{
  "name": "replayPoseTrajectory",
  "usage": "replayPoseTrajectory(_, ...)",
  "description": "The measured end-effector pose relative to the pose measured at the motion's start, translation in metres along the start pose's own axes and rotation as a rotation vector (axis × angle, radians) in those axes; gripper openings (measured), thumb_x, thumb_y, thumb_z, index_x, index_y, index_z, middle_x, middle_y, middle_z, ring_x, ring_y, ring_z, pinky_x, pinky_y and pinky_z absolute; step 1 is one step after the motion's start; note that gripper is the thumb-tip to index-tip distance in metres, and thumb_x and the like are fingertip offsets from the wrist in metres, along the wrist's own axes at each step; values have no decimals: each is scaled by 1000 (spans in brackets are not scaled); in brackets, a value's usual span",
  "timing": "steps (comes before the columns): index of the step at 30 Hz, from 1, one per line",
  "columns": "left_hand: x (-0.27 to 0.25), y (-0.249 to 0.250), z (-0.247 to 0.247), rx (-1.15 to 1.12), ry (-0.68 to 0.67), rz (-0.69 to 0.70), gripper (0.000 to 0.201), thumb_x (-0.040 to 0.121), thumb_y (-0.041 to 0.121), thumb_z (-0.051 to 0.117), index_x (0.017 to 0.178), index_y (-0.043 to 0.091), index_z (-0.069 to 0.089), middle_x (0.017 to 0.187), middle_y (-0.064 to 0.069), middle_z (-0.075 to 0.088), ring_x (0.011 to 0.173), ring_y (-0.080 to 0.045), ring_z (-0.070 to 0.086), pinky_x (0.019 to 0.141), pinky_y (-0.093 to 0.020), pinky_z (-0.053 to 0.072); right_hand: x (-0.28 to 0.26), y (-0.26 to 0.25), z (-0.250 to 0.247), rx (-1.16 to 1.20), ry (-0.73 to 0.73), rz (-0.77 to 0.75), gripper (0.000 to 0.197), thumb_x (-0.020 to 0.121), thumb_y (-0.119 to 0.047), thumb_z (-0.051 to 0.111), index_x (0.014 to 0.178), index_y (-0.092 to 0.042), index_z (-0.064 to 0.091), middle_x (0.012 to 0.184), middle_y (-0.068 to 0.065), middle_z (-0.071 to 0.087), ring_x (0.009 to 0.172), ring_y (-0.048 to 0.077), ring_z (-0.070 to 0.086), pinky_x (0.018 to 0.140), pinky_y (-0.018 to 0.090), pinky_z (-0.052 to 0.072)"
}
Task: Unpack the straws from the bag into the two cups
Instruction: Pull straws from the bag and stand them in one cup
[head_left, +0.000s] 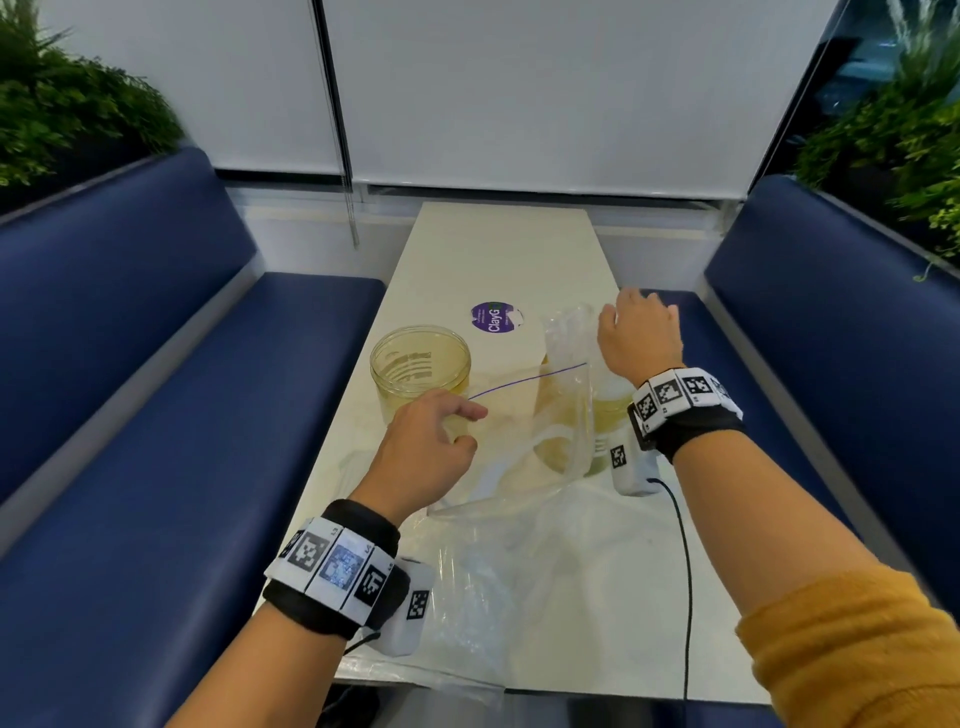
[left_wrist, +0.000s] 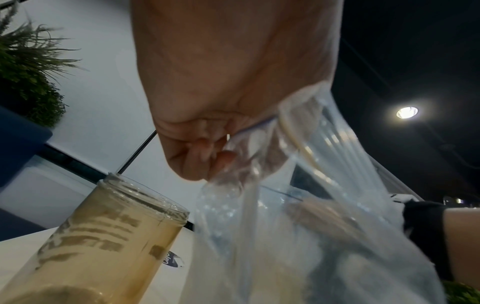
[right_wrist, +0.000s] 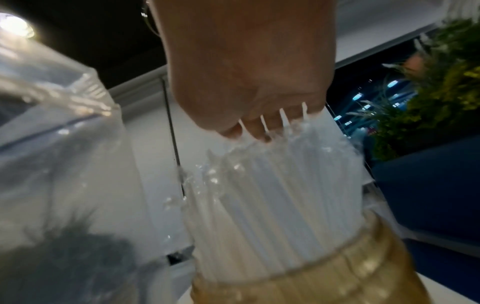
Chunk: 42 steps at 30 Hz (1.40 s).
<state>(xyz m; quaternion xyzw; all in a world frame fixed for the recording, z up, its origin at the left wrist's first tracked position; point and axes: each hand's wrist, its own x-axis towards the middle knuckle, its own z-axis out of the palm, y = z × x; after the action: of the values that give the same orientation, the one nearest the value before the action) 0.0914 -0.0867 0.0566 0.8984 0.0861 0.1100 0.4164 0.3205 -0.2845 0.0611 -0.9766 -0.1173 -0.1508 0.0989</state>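
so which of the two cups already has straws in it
The cup on the right, under the right hand: a bundle of clear straws stands in it. The left cup, beside the left hand, holds none.

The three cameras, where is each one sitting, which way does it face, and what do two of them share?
Head: looks down at the table; both forearms, left hand, right hand.
Left wrist: under the left hand, looking up at the gripped bag and empty cup.
Right wrist: under the right hand, looking up at straws in the other cup.
Both wrist views show the bag.
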Motion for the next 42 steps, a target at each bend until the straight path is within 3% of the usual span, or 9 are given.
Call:
replayPoseTrajectory(5, -7, -7, -3, 3, 7, 7, 41, 82, -7, 60, 112, 16, 74, 116, 4, 65, 78, -20, 60, 63, -1, 42, -6, 2, -8, 55, -100, -64, 52, 105, -39, 29, 140, -4, 45, 146, 17, 44, 135, 39, 38, 116, 55, 22)
replayPoseTrajectory(9, -7, -13, -2, 56, -23, 10, 48, 85, -6, 57, 129, 13, 67, 113, 0, 67, 70, -1, 52, 66, 1, 36, -29, -41, -71, 514, 192, -331, 25, 100, -30, 53, 108, -12, 68, 101, 3, 67, 90, 18, 61, 84, 30, 50)
replayPoseTrajectory(14, -9, -9, -5, 87, -96, 114, 70, 78, -10, 53, 143, 15, 54, 149, 6, 49, 99, -3, 55, 86, 0, 36, -82, -100, -88, 250, -413, -546, 27, 88, -16, 57, 63, -11, 65, 60, 3, 65, 58, 24, 62, 62, 31, 55)
replayPoseTrajectory(17, -11, -7, -7, 54, -105, 205, 69, 82, -15, 50, 145, 12, 52, 152, 6, 46, 114, -3, 48, 89, 8, 30, -110, -112, -56, -152, -734, -553, 14, 90, -11, 58, 94, -11, 71, 97, 8, 68, 91, 28, 67, 86, 40, 58)
replayPoseTrajectory(21, -14, -9, -7, -5, -134, 283, 68, 86, -16, 54, 147, 13, 48, 147, 21, 38, 101, -9, 48, 87, 5, 35, -136, -114, -30, -257, -965, -517, 66, 78, -15, 82, 138, -22, 53, 135, 0, 53, 122, 26, 56, 98, 40, 49)
replayPoseTrajectory(27, -15, -13, -2, -17, -85, 356, 67, 89, -15, 49, 149, 15, 47, 157, 13, 39, 118, 15, 44, 90, -3, 41, -154, -108, -28, -302, -1071, -520, 22, 95, -15, 60, 117, -14, 59, 108, 3, 66, 82, 22, 55, 71, 29, 45)
replayPoseTrajectory(31, -13, -11, -4, 62, -56, 386, 68, 89, -16, 47, 148, 16, 48, 158, 12, 38, 134, -2, 40, 99, -11, 41, -148, -104, -28, -244, -1186, -481, 33, 100, -18, 52, 131, -23, 59, 73, -8, 54, 59, 12, 48, 57, 23, 39)
replayPoseTrajectory(37, -13, -8, -1, 52, 34, 332, 44, 89, -11, 56, 124, 12, 71, 142, -1, 55, 113, -9, 56, 86, 2, 36, -153, -97, -20, -342, -1084, -442, 34, 98, -29, 58, 130, -17, 59, 124, 4, 65, 106, 27, 64, 87, 37, 51)
replayPoseTrajectory(42, -15, -5, -8, 47, -10, 213, 40, 87, 9, 64, 124, 25, 68, 141, 5, 55, 109, -13, 55, 94, -23, 44, -147, -95, -23, -272, -1028, -461, 41, 98, -41, 57, 125, -11, 58, 124, 8, 64, 111, 31, 61, 97, 42, 48)
